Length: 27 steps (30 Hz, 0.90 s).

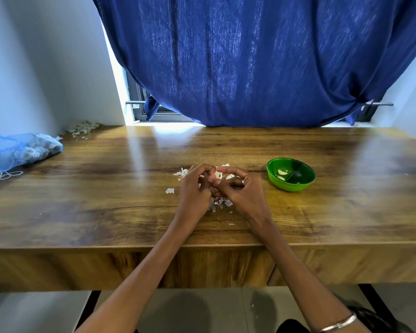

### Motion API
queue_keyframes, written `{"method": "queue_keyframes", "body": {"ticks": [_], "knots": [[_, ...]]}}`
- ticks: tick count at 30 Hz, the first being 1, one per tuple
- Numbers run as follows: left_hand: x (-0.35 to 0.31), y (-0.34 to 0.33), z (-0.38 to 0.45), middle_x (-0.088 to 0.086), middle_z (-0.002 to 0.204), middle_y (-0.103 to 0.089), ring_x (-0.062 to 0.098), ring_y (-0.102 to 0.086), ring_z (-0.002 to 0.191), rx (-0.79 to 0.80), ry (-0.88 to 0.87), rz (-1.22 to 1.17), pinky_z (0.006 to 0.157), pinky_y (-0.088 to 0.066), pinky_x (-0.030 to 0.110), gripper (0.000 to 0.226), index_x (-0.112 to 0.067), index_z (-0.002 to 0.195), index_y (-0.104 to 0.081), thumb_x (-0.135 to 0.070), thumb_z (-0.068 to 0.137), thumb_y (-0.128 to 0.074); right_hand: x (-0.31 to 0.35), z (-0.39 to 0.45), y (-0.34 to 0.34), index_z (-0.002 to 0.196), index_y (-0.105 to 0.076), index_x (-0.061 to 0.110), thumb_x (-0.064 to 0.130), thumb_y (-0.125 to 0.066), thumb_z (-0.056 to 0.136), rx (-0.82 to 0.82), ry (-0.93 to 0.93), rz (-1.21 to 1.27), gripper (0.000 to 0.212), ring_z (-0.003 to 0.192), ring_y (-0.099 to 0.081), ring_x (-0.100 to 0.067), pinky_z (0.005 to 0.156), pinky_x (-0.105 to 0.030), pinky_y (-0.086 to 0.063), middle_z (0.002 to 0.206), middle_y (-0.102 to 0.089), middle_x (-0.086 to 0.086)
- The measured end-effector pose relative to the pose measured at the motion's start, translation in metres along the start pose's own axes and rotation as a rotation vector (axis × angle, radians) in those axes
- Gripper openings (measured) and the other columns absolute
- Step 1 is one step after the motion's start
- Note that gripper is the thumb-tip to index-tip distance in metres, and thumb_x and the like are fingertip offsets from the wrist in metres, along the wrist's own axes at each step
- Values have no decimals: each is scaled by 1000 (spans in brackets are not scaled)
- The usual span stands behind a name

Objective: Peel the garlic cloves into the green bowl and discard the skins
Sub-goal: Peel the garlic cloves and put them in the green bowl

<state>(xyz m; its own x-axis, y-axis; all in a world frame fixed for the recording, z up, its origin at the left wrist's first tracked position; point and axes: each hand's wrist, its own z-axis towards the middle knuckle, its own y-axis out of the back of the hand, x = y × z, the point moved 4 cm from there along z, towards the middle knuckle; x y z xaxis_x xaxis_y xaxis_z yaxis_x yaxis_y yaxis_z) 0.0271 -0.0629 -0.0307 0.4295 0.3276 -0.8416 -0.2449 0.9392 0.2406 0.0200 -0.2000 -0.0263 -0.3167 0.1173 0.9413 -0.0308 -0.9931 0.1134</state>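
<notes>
My left hand (194,188) and my right hand (240,191) meet fingertip to fingertip over the middle of the wooden table (106,188). Their curled fingers pinch something small between them, apparently a garlic clove, which the fingers hide. White garlic skins (220,203) lie scattered under and around both hands. The green bowl (298,186) stands to the right of my right hand, with a few peeled cloves (282,172) in it.
A blue mesh bag (22,150) with garlic lies at the table's far left. A second heap of skins (83,127) sits in the back left corner by the wall. A blue curtain (262,61) hangs behind the table.
</notes>
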Motion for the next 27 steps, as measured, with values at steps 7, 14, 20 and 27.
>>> {"method": "queue_keyframes", "body": {"ticks": [7, 14, 20, 27], "knots": [[2, 0, 1, -3, 86, -66, 21, -65, 82, -31, -44, 62, 69, -57, 55, 30, -20, 84, -60, 8, 90, -54, 1, -1, 1, 102, -79, 12, 16, -81, 85, -70, 28, -4, 18, 78, -77, -16, 75, -39, -64, 86, -79, 0], [-2, 7, -3, -10, 84, -71, 13, -71, 82, -138, -22, 7, 72, -60, 43, 32, -24, 86, -65, 8, 87, -66, 2, -2, 3, 103, -76, 6, 4, -74, 89, -79, -27, 72, 15, 74, -77, -19, 69, -30, -62, 85, -79, -5], [-9, 8, -7, -15, 98, -75, -4, -70, 91, -124, -70, 125, 83, -55, 15, 41, -20, 109, -77, 11, 86, -63, -3, -1, 7, 97, -77, 20, 10, -75, 89, -123, -27, 24, 13, 78, -77, -15, 75, -34, -63, 85, -79, 2], [-20, 8, -9, -25, 87, -72, -6, -69, 87, -127, -110, 105, 75, -54, 14, 6, -26, 92, -80, -23, 87, -80, -4, 1, 11, 100, -79, 13, 10, -78, 87, -151, -2, 66, 13, 87, -75, -11, 79, -28, -61, 91, -79, 3]]}}
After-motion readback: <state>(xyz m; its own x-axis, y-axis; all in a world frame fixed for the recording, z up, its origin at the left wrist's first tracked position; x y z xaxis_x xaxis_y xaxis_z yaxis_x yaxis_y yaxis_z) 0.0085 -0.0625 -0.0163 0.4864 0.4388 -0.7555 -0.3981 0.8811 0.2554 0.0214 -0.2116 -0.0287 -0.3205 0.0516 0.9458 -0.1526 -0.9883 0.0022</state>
